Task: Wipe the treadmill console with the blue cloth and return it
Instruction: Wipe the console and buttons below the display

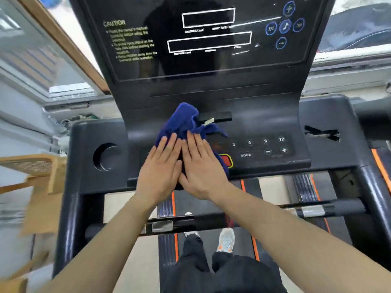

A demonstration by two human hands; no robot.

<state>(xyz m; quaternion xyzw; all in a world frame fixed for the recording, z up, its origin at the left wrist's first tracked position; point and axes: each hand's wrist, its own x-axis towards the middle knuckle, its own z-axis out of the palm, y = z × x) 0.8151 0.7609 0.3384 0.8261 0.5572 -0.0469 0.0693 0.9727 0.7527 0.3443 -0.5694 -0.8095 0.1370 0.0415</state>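
Observation:
A crumpled blue cloth [183,120] lies on the black treadmill console [264,115], on its lower button panel. My left hand [160,168] and my right hand [201,166] lie side by side, fingers straight, pressing flat on the near part of the cloth. The cloth's far end bunches up toward a dark slot with a white tag. A red stop button [226,160] peeks out to the right of my right hand, partly covered by cloth.
The upright glossy display panel [211,39] stands behind, with round blue buttons [284,25] at its right. A round cup holder [106,156] sits left; number keys [265,144] sit right. Handlebars [317,210] cross below. Cardboard [42,187] leans at the left.

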